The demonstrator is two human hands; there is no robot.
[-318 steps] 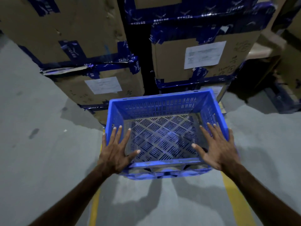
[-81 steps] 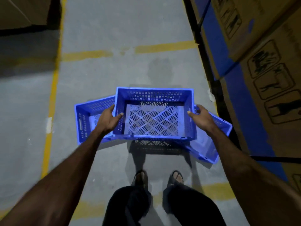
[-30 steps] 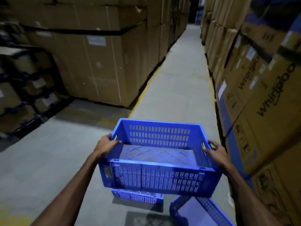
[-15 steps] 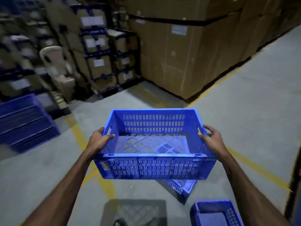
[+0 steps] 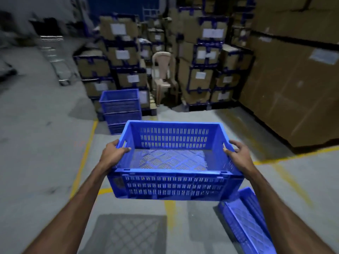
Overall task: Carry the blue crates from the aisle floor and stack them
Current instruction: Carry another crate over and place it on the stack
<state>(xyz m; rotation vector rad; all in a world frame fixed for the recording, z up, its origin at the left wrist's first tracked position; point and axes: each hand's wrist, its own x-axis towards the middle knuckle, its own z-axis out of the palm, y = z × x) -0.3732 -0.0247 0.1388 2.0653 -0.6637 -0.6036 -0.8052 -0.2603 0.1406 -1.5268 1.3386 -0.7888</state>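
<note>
A blue crate [image 5: 174, 160] made of hard plastic is held up in the air, above the floor [image 5: 42, 162], in front of the person. It is a box shape with an open top. Its walls have rows of little slots, and its bottom is a net of crossed bars with holes. It is empty inside.

The left hand [image 5: 112, 155] is on the crate's left rim. Its grip is closed round the rim, with the thumb lying over the top edge and the fingers on the outside. The right hand [image 5: 238, 154] is on the right rim. Its grip is also closed on the crate, with the thumb inside and the fingers curled round the outer wall.

Farther ahead, by the boxes, stands a stack of blue crates [image 5: 121, 109], one set on another. They have the same slotted walls. Down at the bottom right, another blue crate [image 5: 245, 222] lies tipped on the floor.

The floor is smooth grey concrete with yellow painted lines [image 5: 82, 158]. The crate's shadow on it shows the crossed pattern.

Behind are many brown cardboard boxes [image 5: 200, 57] with dark blue tape or straps and white paper labels. The writing on the labels is too blurry to read. A pale plastic chair [image 5: 163, 70] stands between the box piles. Big plain cardboard boxes [image 5: 293, 79] fill the right side.
</note>
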